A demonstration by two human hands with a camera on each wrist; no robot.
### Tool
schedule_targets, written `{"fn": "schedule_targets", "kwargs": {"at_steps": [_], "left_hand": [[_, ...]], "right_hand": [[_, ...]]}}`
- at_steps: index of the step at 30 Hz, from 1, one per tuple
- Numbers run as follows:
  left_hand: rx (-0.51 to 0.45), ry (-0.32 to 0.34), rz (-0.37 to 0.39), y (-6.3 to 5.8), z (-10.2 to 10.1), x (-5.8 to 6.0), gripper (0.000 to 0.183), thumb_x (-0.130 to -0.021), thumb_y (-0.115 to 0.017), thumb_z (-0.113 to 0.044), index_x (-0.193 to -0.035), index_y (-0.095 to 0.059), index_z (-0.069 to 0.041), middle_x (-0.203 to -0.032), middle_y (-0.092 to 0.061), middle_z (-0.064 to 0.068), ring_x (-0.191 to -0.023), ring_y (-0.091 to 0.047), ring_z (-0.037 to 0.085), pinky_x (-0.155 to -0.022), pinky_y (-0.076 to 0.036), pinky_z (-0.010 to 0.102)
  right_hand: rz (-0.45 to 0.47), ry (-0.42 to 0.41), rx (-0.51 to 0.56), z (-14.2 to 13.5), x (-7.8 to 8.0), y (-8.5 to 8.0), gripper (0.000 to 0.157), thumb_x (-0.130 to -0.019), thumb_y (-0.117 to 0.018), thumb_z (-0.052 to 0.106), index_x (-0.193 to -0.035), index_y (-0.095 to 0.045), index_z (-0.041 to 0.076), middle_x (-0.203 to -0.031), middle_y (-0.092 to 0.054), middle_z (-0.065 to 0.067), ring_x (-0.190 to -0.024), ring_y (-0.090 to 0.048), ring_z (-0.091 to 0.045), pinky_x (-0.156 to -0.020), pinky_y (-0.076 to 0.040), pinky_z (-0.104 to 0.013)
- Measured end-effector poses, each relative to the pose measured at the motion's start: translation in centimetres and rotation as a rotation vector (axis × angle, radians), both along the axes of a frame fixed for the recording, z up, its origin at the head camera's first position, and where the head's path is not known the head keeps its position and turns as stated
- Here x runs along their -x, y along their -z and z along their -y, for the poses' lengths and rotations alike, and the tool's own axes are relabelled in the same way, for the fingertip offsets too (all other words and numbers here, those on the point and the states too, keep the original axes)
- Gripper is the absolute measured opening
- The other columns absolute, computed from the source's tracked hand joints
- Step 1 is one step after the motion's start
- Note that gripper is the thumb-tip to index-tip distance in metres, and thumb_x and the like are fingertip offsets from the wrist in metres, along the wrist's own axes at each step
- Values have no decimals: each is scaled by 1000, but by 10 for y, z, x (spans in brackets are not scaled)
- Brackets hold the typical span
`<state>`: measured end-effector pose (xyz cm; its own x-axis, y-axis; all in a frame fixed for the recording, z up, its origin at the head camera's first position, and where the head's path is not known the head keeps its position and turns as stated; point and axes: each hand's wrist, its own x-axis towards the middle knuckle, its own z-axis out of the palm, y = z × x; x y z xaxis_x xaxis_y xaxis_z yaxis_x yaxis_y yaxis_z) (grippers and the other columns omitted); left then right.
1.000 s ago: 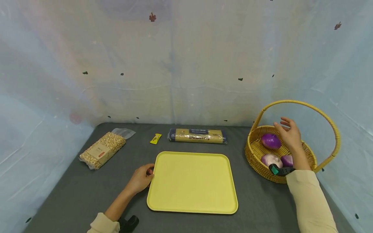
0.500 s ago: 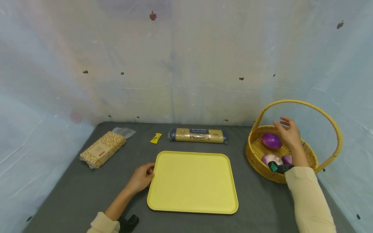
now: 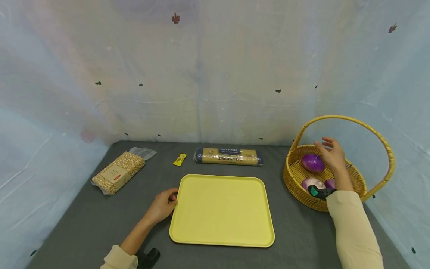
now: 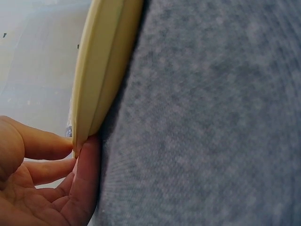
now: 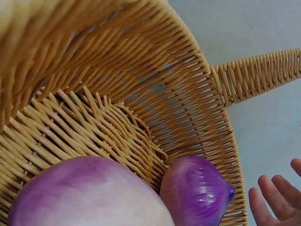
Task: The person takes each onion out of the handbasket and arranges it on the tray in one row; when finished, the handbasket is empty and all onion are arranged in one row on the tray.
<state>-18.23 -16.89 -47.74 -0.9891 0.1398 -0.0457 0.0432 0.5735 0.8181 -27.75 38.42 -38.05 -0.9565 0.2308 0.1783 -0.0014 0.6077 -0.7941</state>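
Observation:
My left hand (image 3: pixel 162 206) pinches the left edge of a yellow tray (image 3: pixel 221 211); in the left wrist view its thumb and fingers (image 4: pixel 87 174) meet at the tray's rim (image 4: pixel 101 70). My right hand (image 3: pixel 332 154) hovers over a round wicker basket (image 3: pixel 291 184) at the right, its fingers relaxed and holding nothing. Inside the basket lie a glossy purple onion (image 3: pixel 313 163), a paler purple-white onion (image 3: pixel 311 183) and another purple onion (image 3: pixel 330 183), which the forearm and wrist strap partly cover. In the right wrist view, the fingertips (image 5: pixel 270 193) show beside the basket's rim.
Behind the tray lies a spaghetti packet (image 3: pixel 229 156), with a small yellow wrapped piece (image 3: pixel 180 160) to its left. A clear bag of pale kernels (image 3: pixel 119 172) lies at the far left. The basket's tall handle (image 3: pixel 373 134) arches over its right side.
My right hand and forearm have shifted very slightly left, with the hand still above the basket. The left hand and the tray stay in place.

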Motion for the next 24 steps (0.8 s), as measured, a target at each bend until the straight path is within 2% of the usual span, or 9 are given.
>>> {"fn": "schedule_targets", "kwargs": {"at_steps": [13, 24], "left_hand": [[-26, 1, 13, -1, 1, 1, 40, -87, -57, 5, -126, -52, 5, -82, -53, 8, -57, -54, 16, -45, -48, 27], [-13, 0, 4, 0, 0, 0, 40, -86, -58, 6, -125, -53, 5, -81, -53, 8, -55, -53, 16, -45, -48, 26]], "right_hand": [[1, -4, -3, -4, 2, 11, 72, -94, -46, 44, -144, -25, -3, -138, -30, -36, -125, -30, -52, -96, -30, -64], [33, 8, 6, -10, 3, 20, 73, -94, -46, 46, -143, -25, -4, -134, -35, -36, -121, -36, -48, -94, -34, -59]]}}
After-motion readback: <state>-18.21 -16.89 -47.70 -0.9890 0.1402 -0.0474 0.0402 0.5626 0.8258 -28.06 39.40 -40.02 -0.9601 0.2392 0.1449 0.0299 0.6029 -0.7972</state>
